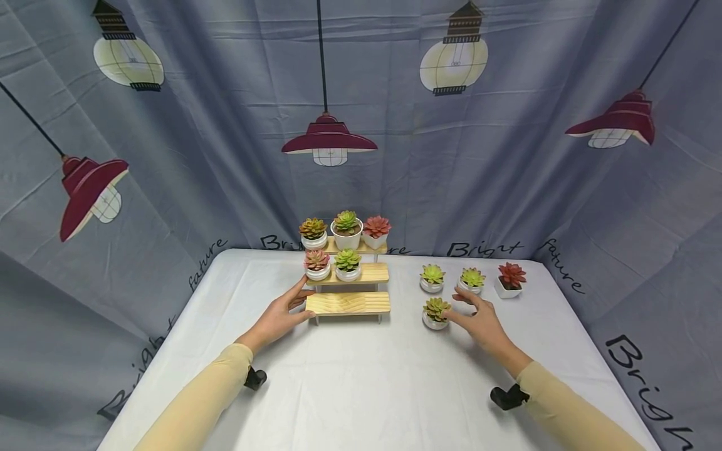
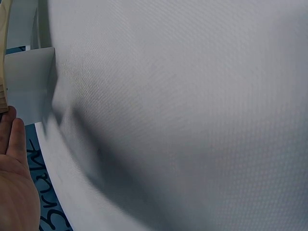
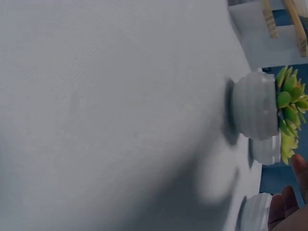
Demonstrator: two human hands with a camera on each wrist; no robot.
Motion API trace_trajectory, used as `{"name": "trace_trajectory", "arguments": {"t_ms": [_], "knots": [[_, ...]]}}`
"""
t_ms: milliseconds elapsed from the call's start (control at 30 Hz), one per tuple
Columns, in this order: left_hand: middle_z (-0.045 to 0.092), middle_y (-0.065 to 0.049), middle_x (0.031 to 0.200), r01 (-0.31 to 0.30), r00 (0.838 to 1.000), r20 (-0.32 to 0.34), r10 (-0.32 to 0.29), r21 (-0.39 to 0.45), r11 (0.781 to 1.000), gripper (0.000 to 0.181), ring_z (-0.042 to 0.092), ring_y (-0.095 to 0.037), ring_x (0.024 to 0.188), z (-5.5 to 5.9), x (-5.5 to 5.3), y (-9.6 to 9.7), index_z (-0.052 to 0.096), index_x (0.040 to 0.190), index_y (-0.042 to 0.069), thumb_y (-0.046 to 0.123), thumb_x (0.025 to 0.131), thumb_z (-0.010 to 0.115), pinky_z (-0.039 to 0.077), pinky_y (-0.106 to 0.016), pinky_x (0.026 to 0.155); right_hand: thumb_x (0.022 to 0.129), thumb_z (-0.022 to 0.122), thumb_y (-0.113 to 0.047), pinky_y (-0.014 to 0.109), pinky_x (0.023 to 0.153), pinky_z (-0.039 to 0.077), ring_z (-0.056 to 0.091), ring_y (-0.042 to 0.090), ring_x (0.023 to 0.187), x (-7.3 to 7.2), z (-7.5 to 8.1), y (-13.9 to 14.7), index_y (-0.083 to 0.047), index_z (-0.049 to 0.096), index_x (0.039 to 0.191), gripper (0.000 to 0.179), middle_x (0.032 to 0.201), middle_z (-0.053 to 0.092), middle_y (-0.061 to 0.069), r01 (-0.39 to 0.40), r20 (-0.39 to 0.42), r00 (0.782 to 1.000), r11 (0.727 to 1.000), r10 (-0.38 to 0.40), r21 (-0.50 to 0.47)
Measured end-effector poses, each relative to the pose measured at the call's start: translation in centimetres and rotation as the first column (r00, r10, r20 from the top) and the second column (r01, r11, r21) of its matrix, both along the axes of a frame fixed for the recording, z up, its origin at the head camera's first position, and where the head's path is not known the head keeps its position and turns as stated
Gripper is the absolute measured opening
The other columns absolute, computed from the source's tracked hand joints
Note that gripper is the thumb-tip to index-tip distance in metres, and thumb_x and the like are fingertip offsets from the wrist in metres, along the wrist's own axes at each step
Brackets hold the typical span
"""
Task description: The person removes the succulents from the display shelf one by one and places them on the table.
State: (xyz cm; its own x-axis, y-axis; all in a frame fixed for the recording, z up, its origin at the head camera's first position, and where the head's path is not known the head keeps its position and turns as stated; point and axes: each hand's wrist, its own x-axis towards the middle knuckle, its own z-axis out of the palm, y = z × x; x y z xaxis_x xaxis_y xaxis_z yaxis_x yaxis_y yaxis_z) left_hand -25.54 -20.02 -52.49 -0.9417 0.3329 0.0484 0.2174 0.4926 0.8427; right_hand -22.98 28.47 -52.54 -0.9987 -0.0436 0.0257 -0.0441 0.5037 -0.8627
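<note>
My left hand (image 1: 279,319) is at the left end of a tiered wooden stand (image 1: 348,304), its thumb by the lowest step and its fingers reaching toward the middle one. Outstretched fingers (image 2: 17,139) meet the wood's edge in the left wrist view. On the right, my right hand (image 1: 481,321) is spread beside a green succulent (image 1: 436,309) in a ribbed white pot (image 3: 255,106). Its thumb is right at the leaves, and its fingers overlap the front of another potted succulent (image 1: 472,278) in the head view. The front pot stands upright on the table.
The stand's top step bears an orange-green succulent (image 1: 313,229), a green one (image 1: 346,224) and a red one (image 1: 376,228). Its middle step holds a pink succulent (image 1: 317,260) and a green succulent (image 1: 347,260). A light-green succulent (image 1: 432,274) and a dark-red succulent (image 1: 511,277) stand on the white table (image 1: 361,388).
</note>
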Motion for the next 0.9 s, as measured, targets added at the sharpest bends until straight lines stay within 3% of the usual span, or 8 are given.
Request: {"name": "trace_trajectory", "arguments": {"t_ms": [367,900], "knots": [[0.053,-0.002,0.150,-0.004,1.000,0.005,0.004,-0.004,1.000,0.093,0.046,-0.032,0.141,0.0,0.1,0.0,0.016,0.165,0.031,0.027,0.095,0.077,0.035,-0.049,0.120,0.093,0.077,-0.043,0.060,0.110,0.035,0.037,0.034,0.143,-0.8,2.0,-1.4,-0.010,0.043,0.156,0.079,0.146,0.055,0.017,-0.028,-0.088,0.996,0.999,0.025,-0.027],[0.054,-0.001,0.150,-0.017,1.000,-0.001,0.017,-0.023,1.000,0.093,0.047,-0.031,0.140,-0.1,0.0,0.1,0.015,0.165,0.033,0.028,0.095,0.077,0.036,-0.047,0.120,0.090,0.079,-0.045,0.052,0.108,0.038,0.038,0.034,0.142,-1.8,4.5,-6.0,-0.016,0.045,0.156,0.080,0.148,0.054,0.013,-0.060,-0.064,0.997,0.989,0.052,-0.132]]}}
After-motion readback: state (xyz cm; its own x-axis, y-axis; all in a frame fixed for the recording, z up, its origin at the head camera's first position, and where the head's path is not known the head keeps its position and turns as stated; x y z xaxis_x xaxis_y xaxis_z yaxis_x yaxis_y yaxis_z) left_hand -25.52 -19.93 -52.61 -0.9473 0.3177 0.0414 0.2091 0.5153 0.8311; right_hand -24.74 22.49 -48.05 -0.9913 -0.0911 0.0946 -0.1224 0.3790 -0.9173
